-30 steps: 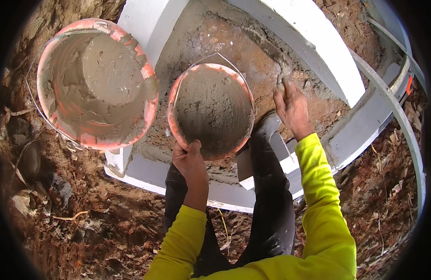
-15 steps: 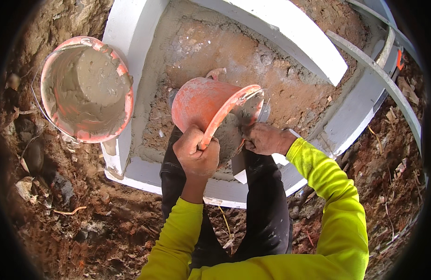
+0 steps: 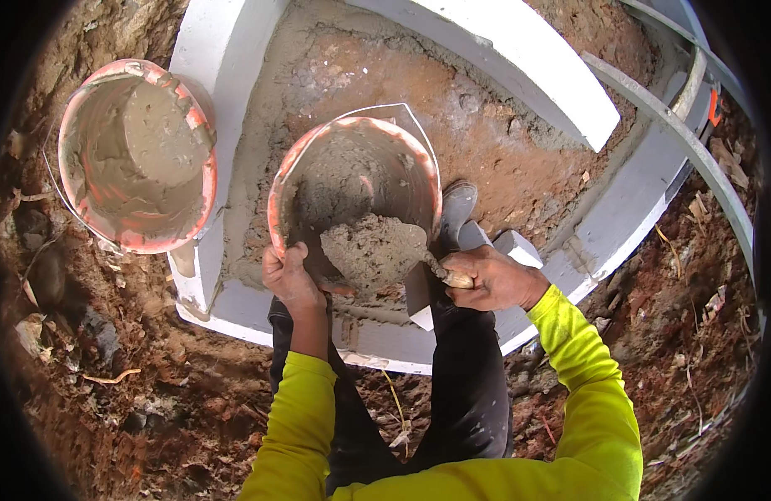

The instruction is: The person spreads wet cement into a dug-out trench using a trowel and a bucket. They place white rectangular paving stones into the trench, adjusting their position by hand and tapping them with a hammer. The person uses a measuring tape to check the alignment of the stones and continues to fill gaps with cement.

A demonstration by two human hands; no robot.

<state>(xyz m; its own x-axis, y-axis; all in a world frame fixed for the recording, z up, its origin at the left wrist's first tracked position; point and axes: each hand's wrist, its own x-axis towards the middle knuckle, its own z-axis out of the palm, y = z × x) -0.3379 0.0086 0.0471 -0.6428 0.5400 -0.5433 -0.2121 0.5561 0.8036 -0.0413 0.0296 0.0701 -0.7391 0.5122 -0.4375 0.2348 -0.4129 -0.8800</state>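
Note:
An orange bucket stands in front of me with its mouth facing up toward me and grey mortar coating its inside. My left hand is closed on the near left of its rim. In my right hand is the handle of a trowel, held over the near side of the bucket's mouth. A heap of wet mortar covers the blade and hides its outline. The bucket's thin wire handle arches over the far side of the rim.
Another orange bucket, mortar-lined, stands left beside a pale concrete kerb. A curved white block lies at the far side. Grey curved strips cross the right. My boot and a small pale block are near my right hand.
The bucket has turned from lying tilted toward the right to mouth-up. The trowel has come out into view bearing mortar, and my left hand has shifted left with the rim.

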